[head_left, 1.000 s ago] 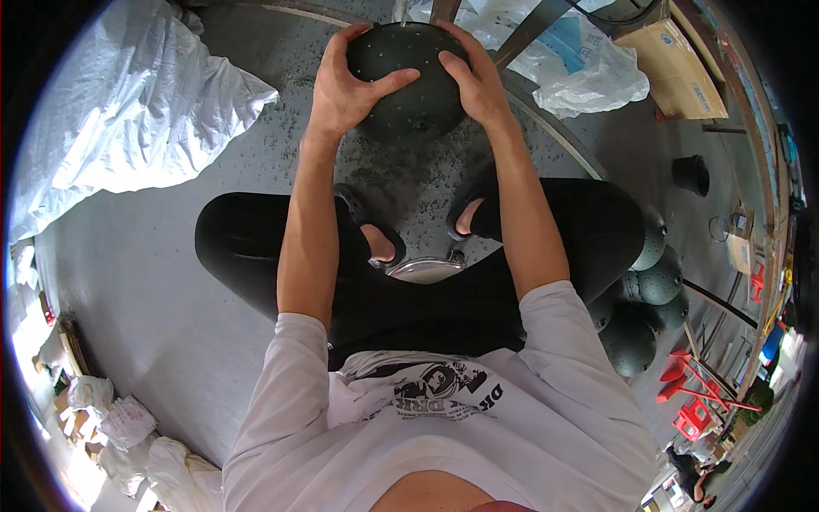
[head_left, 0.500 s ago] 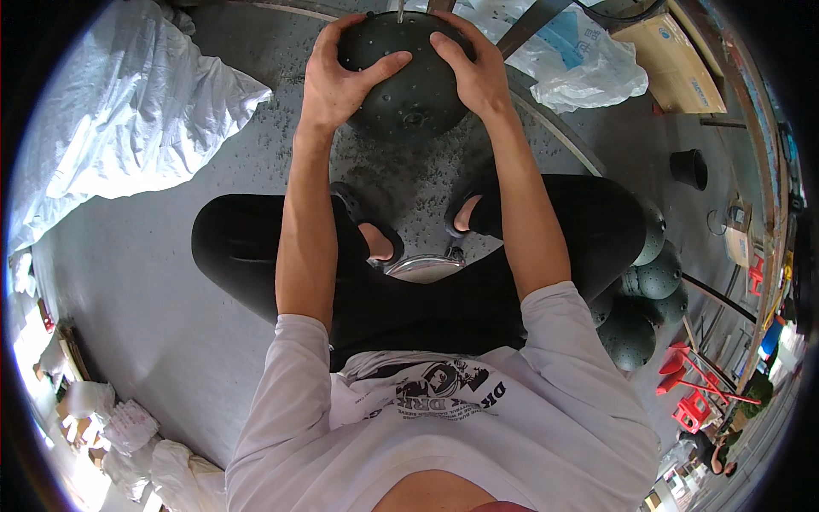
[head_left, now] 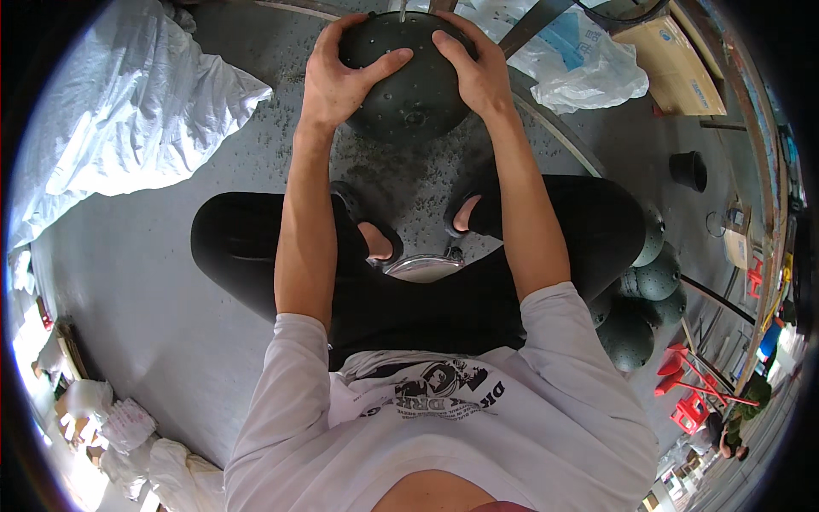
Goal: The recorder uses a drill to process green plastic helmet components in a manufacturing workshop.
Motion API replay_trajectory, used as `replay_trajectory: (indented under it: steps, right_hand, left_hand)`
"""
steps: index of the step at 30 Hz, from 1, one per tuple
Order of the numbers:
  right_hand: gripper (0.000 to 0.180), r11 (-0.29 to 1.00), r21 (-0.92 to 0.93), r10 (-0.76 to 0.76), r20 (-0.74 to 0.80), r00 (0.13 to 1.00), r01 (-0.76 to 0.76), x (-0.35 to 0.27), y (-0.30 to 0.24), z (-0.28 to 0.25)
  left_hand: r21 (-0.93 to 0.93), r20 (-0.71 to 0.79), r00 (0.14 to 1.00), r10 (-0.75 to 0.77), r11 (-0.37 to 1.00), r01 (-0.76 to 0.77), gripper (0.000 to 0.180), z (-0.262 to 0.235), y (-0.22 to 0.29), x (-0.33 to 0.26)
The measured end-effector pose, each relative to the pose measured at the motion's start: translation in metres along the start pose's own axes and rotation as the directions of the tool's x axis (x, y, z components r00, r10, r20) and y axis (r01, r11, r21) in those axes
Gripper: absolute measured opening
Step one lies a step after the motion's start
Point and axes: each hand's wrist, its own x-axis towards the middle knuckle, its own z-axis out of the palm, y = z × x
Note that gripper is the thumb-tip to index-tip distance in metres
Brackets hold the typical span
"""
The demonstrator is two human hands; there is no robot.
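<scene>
A dark grey-green ball, dotted with small holes, sits between both my hands at the top of the view. My left hand wraps its left side, thumb laid across the upper surface. On the other side my right hand grips it, with the thumb bent over the top and the other fingers mostly hidden behind. A thin metal rod meets the ball's far edge; whether it enters the ball I cannot tell. Dark crumbs are scattered on the grey floor beneath and around it.
Several similar balls lie beside my right knee. White sheeting covers the left side. At the far right are a plastic bag, a cardboard box and a black bucket. Red stools and another person appear lower right.
My hands and the ball stay almost where they were. At the lower right, the other person has shifted slightly.
</scene>
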Motion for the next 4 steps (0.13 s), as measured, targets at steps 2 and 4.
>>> replay_trajectory:
  steps: [2, 4]
  right_hand:
    - [0.045, 1.0, -0.009, 0.008, -0.007, 1.0, -0.008, -0.0007, -0.0011, -0.0002]
    - [0.046, 1.0, -0.009, 0.015, -0.011, 1.0, -0.015, 0.0002, -0.0017, -0.0002]
  left_hand:
    - [0.001, 0.001, 1.0, 0.004, 1.0, -0.004, 0.074, -0.0003, 0.0004, 0.0003]
    - [-0.001, 0.006, 1.0, 0.0, 1.0, 0.0, 0.074, -0.0002, 0.0003, 0.0007]
